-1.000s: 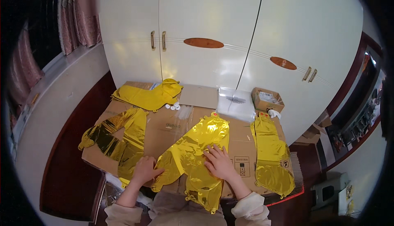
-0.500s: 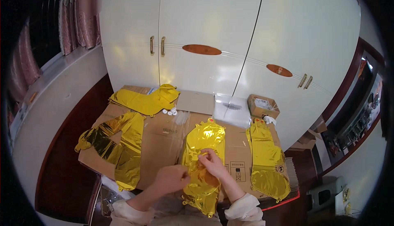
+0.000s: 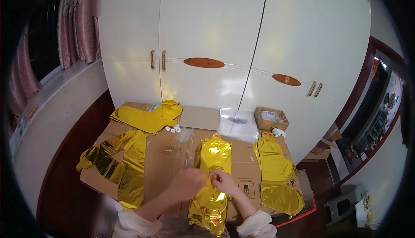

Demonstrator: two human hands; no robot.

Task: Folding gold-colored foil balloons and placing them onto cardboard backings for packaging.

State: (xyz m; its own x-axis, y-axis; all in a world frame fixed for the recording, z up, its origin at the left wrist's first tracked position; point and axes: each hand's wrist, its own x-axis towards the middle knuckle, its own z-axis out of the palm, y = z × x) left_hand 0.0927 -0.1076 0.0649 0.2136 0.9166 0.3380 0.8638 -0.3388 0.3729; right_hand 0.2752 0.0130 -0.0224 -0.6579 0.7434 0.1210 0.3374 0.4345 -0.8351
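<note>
A flat gold foil balloon (image 3: 215,153) lies lengthwise before me, its near end at the table's front edge. Both hands meet above its middle. My left hand (image 3: 190,182), slightly blurred, is closed with the fingers pointing right. My right hand (image 3: 224,182) has its fingers curled into a pinch close by the left fingertips. Whatever is between the fingers is too small to make out. More flat gold balloons lie around: a triangular one with a hole (image 3: 133,162) on the left, a curved one (image 3: 149,118) at the far left, and a long one (image 3: 276,173) on the right.
Cardboard (image 3: 166,169) covers the table. Along the back are small white rolls (image 3: 173,129), a grey board (image 3: 199,118), clear plastic bags (image 3: 238,127) and a small open carton (image 3: 271,119). A white cabinet (image 3: 207,22) stands behind; a grey stool (image 3: 345,205) is at lower right.
My left hand has moved up and right, so the two hands now nearly touch. My right fingers have curled in. The view has tilted up slightly.
</note>
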